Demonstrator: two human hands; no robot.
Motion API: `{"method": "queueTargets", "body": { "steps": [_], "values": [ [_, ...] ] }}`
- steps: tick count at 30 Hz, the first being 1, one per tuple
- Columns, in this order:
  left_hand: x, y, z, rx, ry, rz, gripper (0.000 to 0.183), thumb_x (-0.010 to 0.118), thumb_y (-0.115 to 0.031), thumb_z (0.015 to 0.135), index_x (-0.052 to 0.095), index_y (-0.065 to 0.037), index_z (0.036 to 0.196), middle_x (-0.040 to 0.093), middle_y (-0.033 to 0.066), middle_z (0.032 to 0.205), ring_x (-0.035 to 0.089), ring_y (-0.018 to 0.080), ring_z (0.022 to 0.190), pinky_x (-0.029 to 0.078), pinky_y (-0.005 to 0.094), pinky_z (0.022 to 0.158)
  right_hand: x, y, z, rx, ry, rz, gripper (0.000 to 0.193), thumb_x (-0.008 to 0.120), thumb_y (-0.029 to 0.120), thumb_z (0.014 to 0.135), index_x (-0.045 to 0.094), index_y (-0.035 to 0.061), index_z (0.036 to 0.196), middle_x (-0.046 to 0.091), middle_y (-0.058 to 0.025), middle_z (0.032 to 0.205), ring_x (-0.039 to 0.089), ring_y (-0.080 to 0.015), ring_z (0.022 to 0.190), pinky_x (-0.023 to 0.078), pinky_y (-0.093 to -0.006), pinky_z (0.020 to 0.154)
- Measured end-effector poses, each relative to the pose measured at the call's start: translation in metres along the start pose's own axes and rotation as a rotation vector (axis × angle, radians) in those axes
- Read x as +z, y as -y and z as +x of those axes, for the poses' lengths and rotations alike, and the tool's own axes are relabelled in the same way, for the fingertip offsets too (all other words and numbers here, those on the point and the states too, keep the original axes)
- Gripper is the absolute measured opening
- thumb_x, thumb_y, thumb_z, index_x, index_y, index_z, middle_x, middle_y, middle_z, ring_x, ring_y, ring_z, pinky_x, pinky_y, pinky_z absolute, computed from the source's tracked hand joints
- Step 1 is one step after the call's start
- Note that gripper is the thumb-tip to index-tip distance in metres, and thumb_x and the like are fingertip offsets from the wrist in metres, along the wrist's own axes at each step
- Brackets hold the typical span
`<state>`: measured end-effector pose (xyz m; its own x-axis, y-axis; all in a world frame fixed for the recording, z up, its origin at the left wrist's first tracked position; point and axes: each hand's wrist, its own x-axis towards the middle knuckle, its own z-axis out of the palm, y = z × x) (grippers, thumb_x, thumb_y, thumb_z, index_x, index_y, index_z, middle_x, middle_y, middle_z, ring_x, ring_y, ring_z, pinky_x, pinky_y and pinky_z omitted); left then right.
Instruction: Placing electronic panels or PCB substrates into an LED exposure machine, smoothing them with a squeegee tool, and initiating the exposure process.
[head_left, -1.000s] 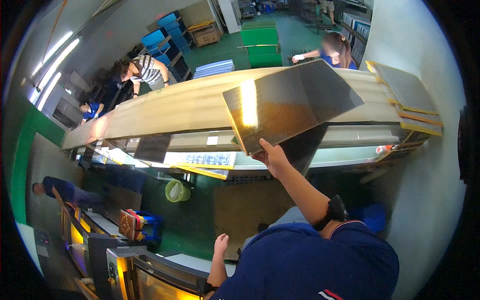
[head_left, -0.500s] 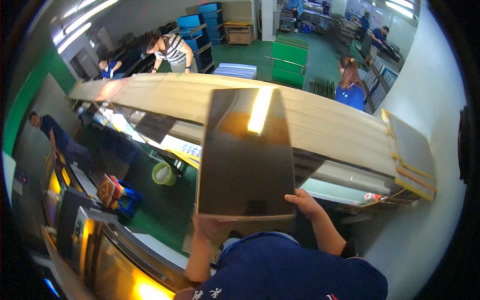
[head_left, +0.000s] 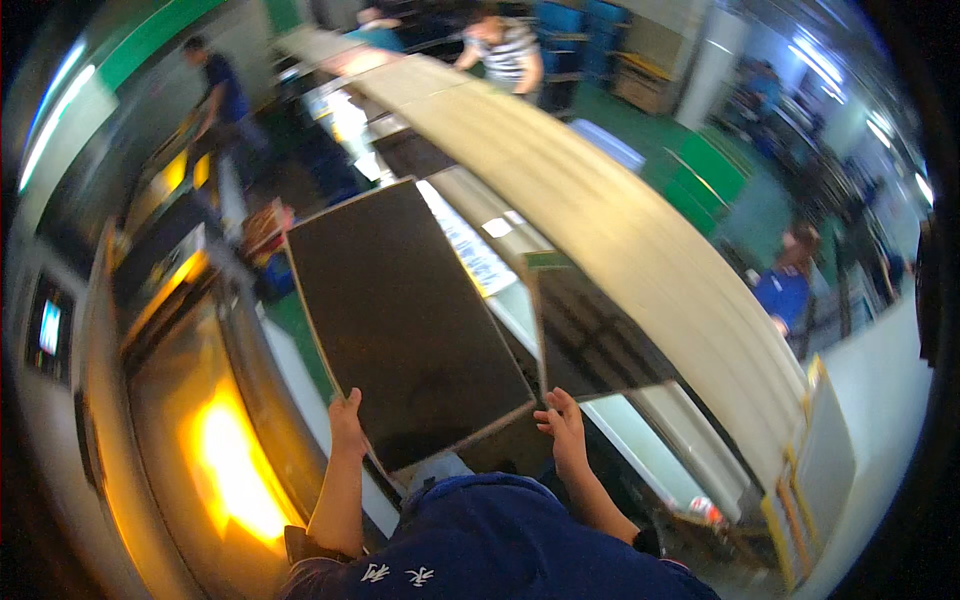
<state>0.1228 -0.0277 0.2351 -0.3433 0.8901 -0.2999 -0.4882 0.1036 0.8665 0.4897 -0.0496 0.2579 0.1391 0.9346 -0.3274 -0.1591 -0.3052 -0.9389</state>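
Note:
A large dark rectangular panel (head_left: 400, 320) with a thin pale frame is held tilted in front of my body. My left hand (head_left: 348, 425) grips its lower left edge, thumb up along the frame. Close by the panel's lower right corner is my right hand (head_left: 566, 425), its fingers parted; whether a fingertip touches the corner is hard to make out. Just beyond that hand, a second dark panel (head_left: 600, 325) with a pale left edge lies against the long bench.
A long pale bench top (head_left: 560, 170) curves across the view. At lower left stands a machine with a glowing yellow window (head_left: 235, 460). Framed boards (head_left: 815, 450) lean at the bench's right end. Several people work farther off, one in a striped shirt (head_left: 505, 50).
The view has turned left, toward the glowing machine. The held panel has swung left and tilted, its bright reflection gone. My right hand has come away from the panel's right edge.

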Motion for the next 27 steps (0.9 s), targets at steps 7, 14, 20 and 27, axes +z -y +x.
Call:
{"method": "queueTargets", "body": {
  "steps": [7, 14, 20, 27],
  "values": [
    [-0.188, -0.003, -0.102, 0.313, -0.777, 0.056, 0.035, 0.067, -0.024, 0.088, 0.061, 0.004, 0.108, 0.065, 0.0115, 0.1, 0.061, 0.0232, 0.092, 0.049, 0.0369, 0.082, 0.063, -0.014, -0.019, 0.024, 0.489, -0.206, 0.048, 0.051, 0.014, 0.095, 0.04, 0.0073, 0.142, 0.046, -0.0134, 0.141, 0.061, -0.022, 0.106, 0.049, -0.0328, 0.086],
    [-0.321, -0.002, -0.238, 0.06, -1.621, 0.028, 0.049, 0.069, -0.032, 0.089, 0.057, 0.01, 0.111, 0.061, 0.013, 0.09, 0.056, 0.0229, 0.082, 0.047, 0.0394, 0.076, 0.147, -0.05, -0.024, 0.081, 0.816, -0.235, 0.043, 0.052, 0.018, 0.098, 0.044, 0.0059, 0.139, 0.053, -0.0144, 0.135, 0.062, -0.0227, 0.103, 0.049, -0.0352, 0.087],
    [-0.376, 0.016, -0.302, -0.644, -1.952, 0.802, 0.076, 0.058, -0.046, 0.093, 0.028, -0.006, 0.15, 0.024, 0.0171, 0.157, 0.025, 0.0359, 0.143, 0.022, 0.0639, 0.111, 0.235, -0.06, -0.029, 0.142, 1.007, -0.461, 0.039, 0.054, 0.018, 0.097, 0.05, 0.0039, 0.133, 0.056, -0.0111, 0.131, 0.062, -0.0213, 0.101, 0.048, -0.0322, 0.086],
    [-0.38, 0.069, -0.292, -0.662, -1.405, 1.322, 0.073, 0.035, -0.064, 0.095, 0.018, -0.027, 0.155, 0.006, 0.0071, 0.163, 0.006, 0.0399, 0.148, 0.005, 0.0717, 0.11, 0.38, -0.078, -0.074, 0.057, 1.427, -0.539, 0.037, 0.053, 0.022, 0.098, 0.052, 0.0059, 0.131, 0.057, -0.0097, 0.128, 0.062, -0.0204, 0.104, 0.046, -0.0325, 0.089]
  ]
}}
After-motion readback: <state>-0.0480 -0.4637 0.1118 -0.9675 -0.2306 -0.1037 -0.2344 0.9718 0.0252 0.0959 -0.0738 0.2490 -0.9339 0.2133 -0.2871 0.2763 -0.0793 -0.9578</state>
